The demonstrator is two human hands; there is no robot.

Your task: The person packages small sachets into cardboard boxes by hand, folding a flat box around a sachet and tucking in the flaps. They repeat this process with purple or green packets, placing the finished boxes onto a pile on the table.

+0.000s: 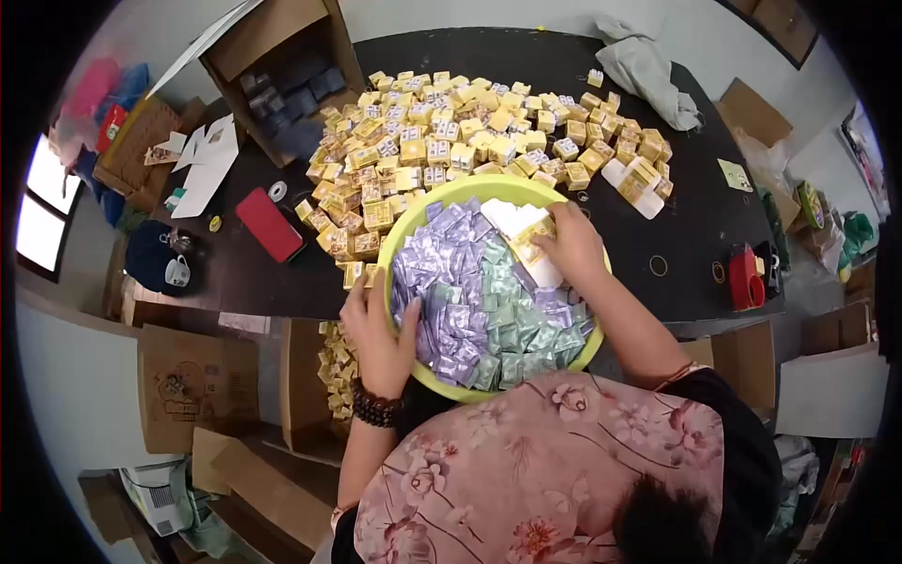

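A yellow-green basin [601,254] is full of small sachets, purple sachets [437,273] on the left and green sachets [517,324] toward the middle and lower right. My left hand [381,338] straddles the basin's left rim, thumb on the inner side and fingers outside. My right hand [571,249] is closed on a flattened yellow and white carton [534,240], which lies over the sachets near the far right rim. Behind the basin spreads a big heap of small yellow boxes [413,150].
On the black table [681,221] are a red phone case [268,224], a grey cloth [646,70], a red tape dispenser [747,280] and a flat carton [641,186]. An open cardboard box [282,38] stands at the back left. More boxes stand below the front edge.
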